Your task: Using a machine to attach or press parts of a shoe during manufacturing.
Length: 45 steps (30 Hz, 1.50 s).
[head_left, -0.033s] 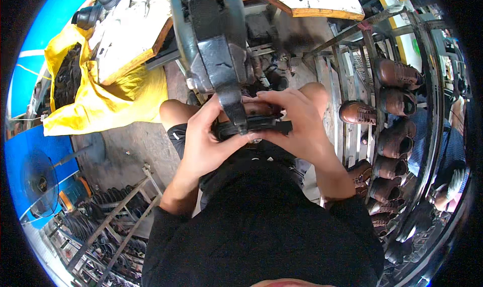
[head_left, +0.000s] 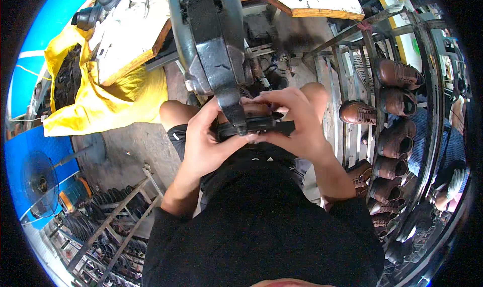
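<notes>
Between my two hands lies a brown leather shoe with a black sole, held above my lap. My left hand is closed round its left end, thumb along the near edge. On the other end, my right hand grips with fingers over the far side and thumb at the near edge. Both thumb tips nearly meet at the sole. A dark metal machine head comes down from above, and its narrow tip reaches the sole edge between my hands. The tip covers part of the shoe.
White worktables with wooden edges stand ahead. A yellow sack with dark pieces lies on the left, beyond a fan. At lower left is a rack of dark soles. On the right, a rack holds several brown shoes.
The shoe has shifted very slightly to the right under the machine tip, my right hand moving with it. My grip looks the same.
</notes>
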Motion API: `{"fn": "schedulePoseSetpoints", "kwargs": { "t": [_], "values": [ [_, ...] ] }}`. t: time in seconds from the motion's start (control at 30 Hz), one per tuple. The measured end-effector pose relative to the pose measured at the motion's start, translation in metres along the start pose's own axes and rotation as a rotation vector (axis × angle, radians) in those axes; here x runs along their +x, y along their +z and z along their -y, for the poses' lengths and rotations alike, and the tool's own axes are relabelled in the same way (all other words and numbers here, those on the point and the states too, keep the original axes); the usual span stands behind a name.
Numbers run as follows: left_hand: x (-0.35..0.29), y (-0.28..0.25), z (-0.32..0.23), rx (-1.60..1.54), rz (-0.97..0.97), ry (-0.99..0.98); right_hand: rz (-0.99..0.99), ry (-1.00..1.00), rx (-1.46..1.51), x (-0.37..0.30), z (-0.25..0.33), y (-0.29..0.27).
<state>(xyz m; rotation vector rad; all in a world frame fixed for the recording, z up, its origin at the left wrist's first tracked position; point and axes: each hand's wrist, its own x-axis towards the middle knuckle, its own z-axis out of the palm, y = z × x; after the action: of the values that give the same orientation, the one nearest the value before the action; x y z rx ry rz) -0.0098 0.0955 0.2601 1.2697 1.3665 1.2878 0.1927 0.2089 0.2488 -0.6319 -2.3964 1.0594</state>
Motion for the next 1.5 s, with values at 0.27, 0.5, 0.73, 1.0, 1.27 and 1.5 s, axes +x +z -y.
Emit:
{"fn": "schedulePoseSetpoints", "kwargs": {
  "t": [0.27, 0.5, 0.73, 1.0, 1.27, 1.5],
  "values": [
    [-0.013, 0.023, 0.039, -0.376, -0.059, -0.02, 0.024, 0.28, 0.598, -0.081, -0.135, 0.072],
    [-0.009, 0.036, 0.054, -0.702, -0.143, 0.113, -0.084, 0.386, 0.109, -0.094, -0.155, -0.011],
    [-0.016, 0.038, 0.046, -0.895, -0.191, 0.086, -0.266, 0.361, 0.377, -0.087, -0.117, -0.102],
    [-0.041, 0.033, 0.075, -1.072, -0.26, -0.05, -0.351, 0.06, 0.397, -0.065, -0.065, -0.115],
    [-0.066, 0.008, 0.118, -1.211, -0.321, -0.013, -0.281, 0.082, 0.52, -0.053, -0.033, -0.095],
    [-0.088, -0.044, 0.105, -1.028, -0.501, -0.029, -0.071, -0.042, 0.238, -0.025, -0.02, -0.051]
  ]
}}
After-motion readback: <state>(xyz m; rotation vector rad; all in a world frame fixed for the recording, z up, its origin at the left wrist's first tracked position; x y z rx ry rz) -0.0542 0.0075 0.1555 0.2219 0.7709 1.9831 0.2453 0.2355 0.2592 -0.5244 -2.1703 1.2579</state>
